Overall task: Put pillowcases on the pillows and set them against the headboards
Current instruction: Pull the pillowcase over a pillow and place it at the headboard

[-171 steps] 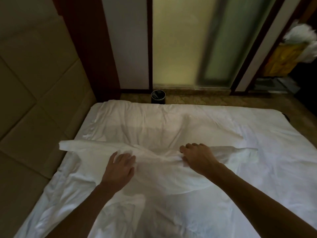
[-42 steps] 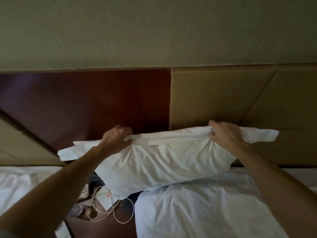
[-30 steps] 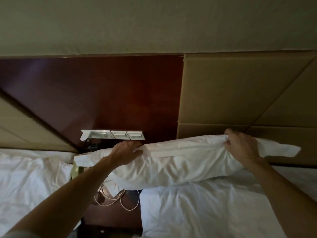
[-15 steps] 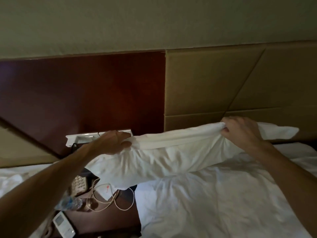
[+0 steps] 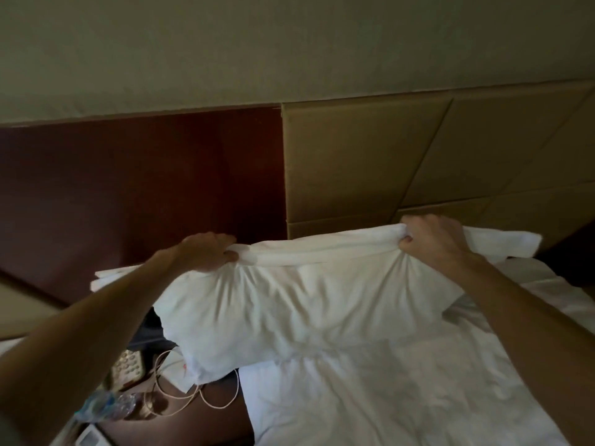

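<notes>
Earlier spread flat on the mattress under both hands, the white pillow in its white cotton pillowcase [image 5: 306,304] is now held up at the head of the bed. Over the last half second it has sagged a little lower at its left corner.

The left hand [image 5: 206,252] grips the upper hem of the case near its left end, fingers curled over the folded cloth. The right hand [image 5: 434,239] clenches a bunched handful of the same hem near the right end, and a loose flap of fabric sticks out past it.

The pillow hangs from this top edge in front of the lower part of the tan padded headboard [image 5: 370,162]. Whether it touches the panels cannot be told. Its right part hangs over the rumpled white bed sheet [image 5: 402,397], and its lower left corner droops over the dark wooden nightstand [image 5: 180,426].

On the nightstand lie a telephone keypad [image 5: 127,365], a pale looped cord [image 5: 193,400] and a clear plastic water bottle [image 5: 106,405] on its side. The keys and the bottle's label are too blurred to read. A dark red-brown wood wall panel [image 5: 145,188] stands left of the headboard.
</notes>
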`<state>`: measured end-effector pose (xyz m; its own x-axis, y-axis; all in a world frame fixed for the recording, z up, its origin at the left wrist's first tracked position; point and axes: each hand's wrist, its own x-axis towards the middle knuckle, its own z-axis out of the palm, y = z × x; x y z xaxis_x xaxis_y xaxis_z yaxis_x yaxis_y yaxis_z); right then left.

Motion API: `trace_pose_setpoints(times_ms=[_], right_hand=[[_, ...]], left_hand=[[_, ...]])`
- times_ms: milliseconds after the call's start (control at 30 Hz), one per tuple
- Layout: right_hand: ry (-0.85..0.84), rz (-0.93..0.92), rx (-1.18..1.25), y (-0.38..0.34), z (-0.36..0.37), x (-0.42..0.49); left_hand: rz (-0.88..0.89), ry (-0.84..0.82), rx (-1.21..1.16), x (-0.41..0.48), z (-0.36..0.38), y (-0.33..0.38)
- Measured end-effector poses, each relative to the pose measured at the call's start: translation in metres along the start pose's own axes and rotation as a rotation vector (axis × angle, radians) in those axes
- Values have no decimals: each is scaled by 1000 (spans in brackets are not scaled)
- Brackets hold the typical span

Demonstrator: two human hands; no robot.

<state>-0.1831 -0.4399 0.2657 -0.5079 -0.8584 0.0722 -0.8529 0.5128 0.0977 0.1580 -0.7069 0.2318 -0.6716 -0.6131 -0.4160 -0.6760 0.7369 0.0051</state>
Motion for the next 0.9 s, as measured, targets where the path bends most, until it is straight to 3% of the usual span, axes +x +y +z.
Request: trace_pose_setpoints(times_ms=[200,367,567,733,900], right_hand=[[44,-127,-21,-17,29,27],[84,-187,-32,-21,32,66],[56,-203,-79,-20,58,91],[-64,-154,-60,-18,84,89],[36,-132,-116,-25,101,90]], left_hand=[[-115,337,-76,8,35,-7],[-104,582,-84,15,27,-13],[-136,592,-17,34,35,-9],[-179,497,16,44,58,6],[-245,480,-3,56,66,10]])
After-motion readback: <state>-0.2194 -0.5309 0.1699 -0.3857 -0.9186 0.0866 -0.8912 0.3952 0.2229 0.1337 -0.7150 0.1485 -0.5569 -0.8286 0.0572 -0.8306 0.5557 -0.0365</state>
